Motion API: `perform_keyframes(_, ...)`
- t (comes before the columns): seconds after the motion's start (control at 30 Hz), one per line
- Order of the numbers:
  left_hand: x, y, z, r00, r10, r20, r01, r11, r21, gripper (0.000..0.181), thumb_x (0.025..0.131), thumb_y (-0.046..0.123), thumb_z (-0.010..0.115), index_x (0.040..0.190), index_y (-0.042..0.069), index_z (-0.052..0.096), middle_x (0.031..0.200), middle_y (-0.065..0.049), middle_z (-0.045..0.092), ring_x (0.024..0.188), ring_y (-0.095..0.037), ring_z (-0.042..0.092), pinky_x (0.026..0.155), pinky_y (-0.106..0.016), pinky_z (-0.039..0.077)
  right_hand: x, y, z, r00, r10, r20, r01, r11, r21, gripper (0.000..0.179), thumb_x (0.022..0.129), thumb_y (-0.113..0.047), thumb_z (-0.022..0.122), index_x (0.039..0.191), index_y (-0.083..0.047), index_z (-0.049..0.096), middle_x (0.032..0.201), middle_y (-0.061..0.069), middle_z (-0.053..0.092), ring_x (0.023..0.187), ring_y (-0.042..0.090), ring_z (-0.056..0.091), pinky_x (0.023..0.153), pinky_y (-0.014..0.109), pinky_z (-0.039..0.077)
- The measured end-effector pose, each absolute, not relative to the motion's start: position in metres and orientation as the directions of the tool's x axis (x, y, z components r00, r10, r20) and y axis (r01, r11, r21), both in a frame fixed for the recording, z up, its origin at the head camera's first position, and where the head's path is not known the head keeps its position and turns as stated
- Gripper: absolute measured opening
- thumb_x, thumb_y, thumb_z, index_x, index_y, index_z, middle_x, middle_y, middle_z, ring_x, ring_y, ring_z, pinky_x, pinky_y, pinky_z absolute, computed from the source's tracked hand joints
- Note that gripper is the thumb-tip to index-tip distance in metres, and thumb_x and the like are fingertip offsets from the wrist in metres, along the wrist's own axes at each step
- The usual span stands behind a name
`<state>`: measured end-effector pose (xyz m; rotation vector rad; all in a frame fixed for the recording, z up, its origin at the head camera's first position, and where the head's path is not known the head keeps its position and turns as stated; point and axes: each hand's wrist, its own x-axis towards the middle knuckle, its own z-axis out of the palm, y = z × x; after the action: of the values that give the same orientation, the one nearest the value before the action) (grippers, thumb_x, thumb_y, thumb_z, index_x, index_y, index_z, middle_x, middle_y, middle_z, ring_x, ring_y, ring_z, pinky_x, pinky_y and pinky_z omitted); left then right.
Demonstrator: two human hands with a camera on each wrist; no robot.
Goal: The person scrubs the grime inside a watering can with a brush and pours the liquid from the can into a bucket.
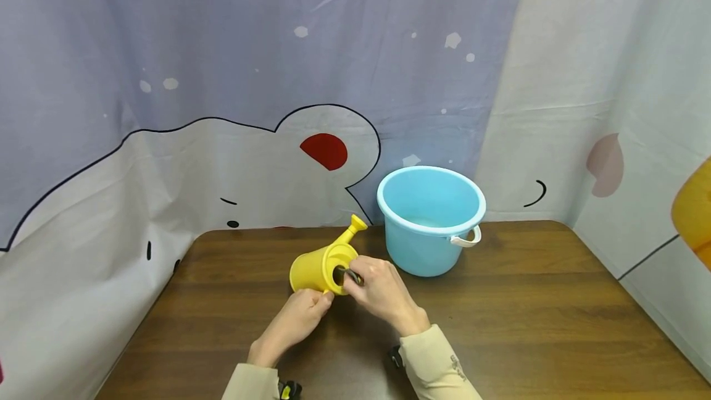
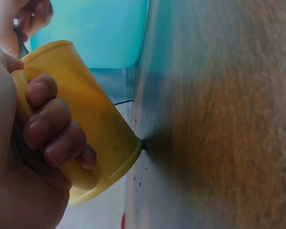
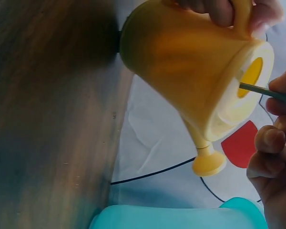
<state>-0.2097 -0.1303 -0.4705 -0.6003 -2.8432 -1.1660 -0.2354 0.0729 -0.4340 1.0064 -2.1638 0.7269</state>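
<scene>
A yellow watering can (image 1: 308, 271) leans over at a tilt, its spout pointing away toward the curtain and its round top opening turned to the right. My left hand (image 1: 300, 315) grips the can's handle (image 2: 81, 177), with the fingers curled round it. Between thumb and fingers, my right hand (image 1: 383, 290) pinches a thin, dark grey-green stick-like thing (image 3: 260, 89). Its tip is at the opening in the can's top; the rest is covered by the hand, so its kind is unclear. Whether the can's lower edge touches the table I cannot tell.
A light blue bucket (image 1: 422, 250) with a white handle (image 1: 466, 238) stands upright behind and right of the can. The brown wooden table (image 1: 533, 326) ends against a printed curtain (image 1: 222, 48) at the back and sides.
</scene>
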Motion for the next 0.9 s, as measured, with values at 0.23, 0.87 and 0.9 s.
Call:
perform_keyframes(0.23, -0.21, -0.13, -0.47, -0.928, 0.35, 0.129, 0.337, 0.64, 0.69, 0.056, 0.104, 0.039, 0.043, 0.053, 0.017, 0.038, 0.05, 0.011, 0.03, 0.045, -0.004, 0.023, 0.045, -0.022, 0.022, -0.237, 0.074, -0.439, -0.562, -0.438, 0.701, -0.771, 0.584, -0.253, 0.029, 0.079, -0.006, 0.069, 0.065, -0.018, 0.046, 0.064, -0.01, 0.039, 0.056, 0.006, 0.039, 0.051, 0.019, 0.035)
perform_keyframes(0.87, -0.211, -0.13, -0.47, -0.932, 0.339, 0.129, 0.33, 0.645, 0.69, 0.055, 0.103, 0.036, 0.045, 0.052, 0.016, 0.037, 0.05, 0.011, 0.028, 0.045, -0.004, 0.022, 0.045, -0.022, 0.021, -0.234, 0.075, -0.425, -0.544, -0.4, 0.738, -0.799, 0.514, -0.31, 0.029, 0.074, -0.005, 0.069, 0.062, -0.018, 0.046, 0.063, -0.01, 0.041, 0.055, 0.004, 0.039, 0.05, 0.018, 0.032)
perform_keyframes(0.9, -0.211, -0.13, -0.47, -0.932, 0.338, 0.129, 0.329, 0.646, 0.689, 0.055, 0.103, 0.036, 0.045, 0.052, 0.016, 0.037, 0.05, 0.012, 0.028, 0.045, -0.004, 0.022, 0.045, -0.022, 0.021, -0.233, 0.075, -0.424, -0.541, -0.396, 0.742, -0.802, 0.51, -0.313, 0.029, 0.074, -0.005, 0.069, 0.062, -0.018, 0.046, 0.063, -0.01, 0.041, 0.055, 0.004, 0.039, 0.05, 0.018, 0.032)
